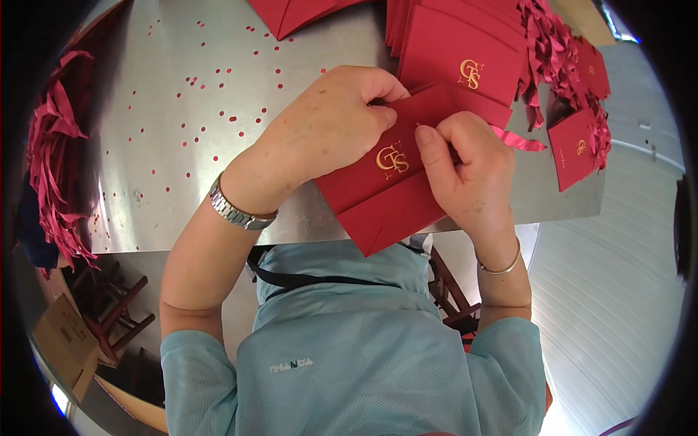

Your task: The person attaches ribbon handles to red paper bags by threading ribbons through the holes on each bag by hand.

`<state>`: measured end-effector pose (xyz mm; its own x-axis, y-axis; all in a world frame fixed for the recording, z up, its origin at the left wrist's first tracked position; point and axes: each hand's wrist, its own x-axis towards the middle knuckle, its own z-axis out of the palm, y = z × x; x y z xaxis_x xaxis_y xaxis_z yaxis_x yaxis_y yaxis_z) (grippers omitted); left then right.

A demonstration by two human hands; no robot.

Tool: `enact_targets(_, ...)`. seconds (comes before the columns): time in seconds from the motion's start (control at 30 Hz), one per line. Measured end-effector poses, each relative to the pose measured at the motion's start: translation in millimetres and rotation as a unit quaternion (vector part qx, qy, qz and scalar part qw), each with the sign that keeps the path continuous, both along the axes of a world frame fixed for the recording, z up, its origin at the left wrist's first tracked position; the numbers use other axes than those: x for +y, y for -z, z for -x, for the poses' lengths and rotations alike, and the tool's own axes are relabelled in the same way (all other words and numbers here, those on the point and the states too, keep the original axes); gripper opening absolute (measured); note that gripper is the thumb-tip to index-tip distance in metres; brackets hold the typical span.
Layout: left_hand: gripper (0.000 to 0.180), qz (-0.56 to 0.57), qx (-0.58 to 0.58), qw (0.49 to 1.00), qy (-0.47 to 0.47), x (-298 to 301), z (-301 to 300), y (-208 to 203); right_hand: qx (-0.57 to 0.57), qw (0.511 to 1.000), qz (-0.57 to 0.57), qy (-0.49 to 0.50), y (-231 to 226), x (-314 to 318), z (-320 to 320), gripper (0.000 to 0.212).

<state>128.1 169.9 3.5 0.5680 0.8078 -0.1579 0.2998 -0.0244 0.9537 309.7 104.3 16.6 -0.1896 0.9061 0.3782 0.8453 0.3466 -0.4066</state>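
A flat red paper gift bag (358,190) with gold lettering lies at a slant over the table's front edge, its folded bottom panel toward me. My left hand (327,120) bends over its upper left part, thumb and forefinger pinched together; the fingertips partly hide what they grip. On the right side, my right hand (474,171) is curled closed on the bag, its thumb on the front. A pink-red ribbon (520,139) sticks out from behind the right fingers; where its other end runs is hidden.
Overlapping red gift bags (454,47) lie just beyond my hands. More bags (574,149) with tangled ribbons (545,43) are at the right. Loose ribbons (58,120) hang at the far left. Small red paper dots dot the metal table (160,211). A cardboard box (67,338) stands below left.
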Motion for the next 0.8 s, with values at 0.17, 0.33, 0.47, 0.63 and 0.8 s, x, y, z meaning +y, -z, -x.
enact_targets(0.17,0.021,0.047,-0.032,0.998,-0.011,0,1,1,0.017,1.0,-0.018,-0.018,5,4,0,0.021)
enact_targets(0.33,0.022,0.04,-0.027,0.999,-0.008,-2,0,-3,0.033,0.999,-0.009,-0.006,5,3,1,0.019)
enact_targets(0.47,0.022,0.021,-0.044,0.999,0.004,-4,0,-1,0.071,0.997,0.022,0.011,2,4,1,0.02)
enact_targets(0.63,0.023,-0.094,-0.039,0.995,0.014,-8,-3,5,0.037,0.997,0.069,0.018,-4,8,1,0.019)
enact_targets(0.8,0.026,-0.128,-0.031,0.991,0.003,-9,-5,3,0.059,0.985,0.164,0.004,-10,17,-4,0.021)
